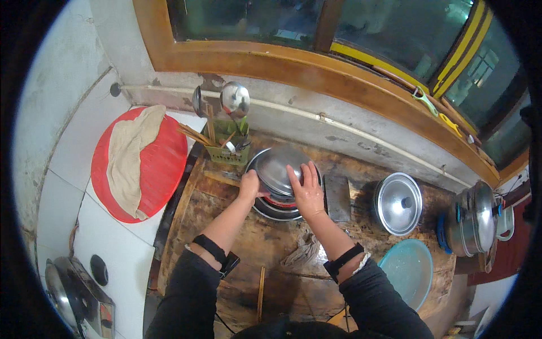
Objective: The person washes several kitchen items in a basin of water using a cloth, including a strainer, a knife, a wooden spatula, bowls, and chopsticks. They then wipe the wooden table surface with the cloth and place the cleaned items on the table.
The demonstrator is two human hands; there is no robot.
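A stack of metal bowls stands at the back middle of the wooden table, with a rounded steel bowl or lid (277, 165) on top. Beneath it shows a red rim (281, 204), set inside a wider dark basin with a silver rim (275, 215). My left hand (250, 186) grips the near left edge of the upper metalware, its thumb pointing inward. Against the right side rests my right hand (308, 193), fingers spread over the metal. How the pieces fit together under my hands is hidden.
Left of the stack stands a green utensil basket (228, 154) with ladles and chopsticks. A dark flat slab (337, 198), a lidded pot (399, 204), a teal basin (408, 271) and a crumpled cloth (302, 250) lie rightward. Chopsticks (261, 292) lie in front; a red round lid (169, 169) sits left.
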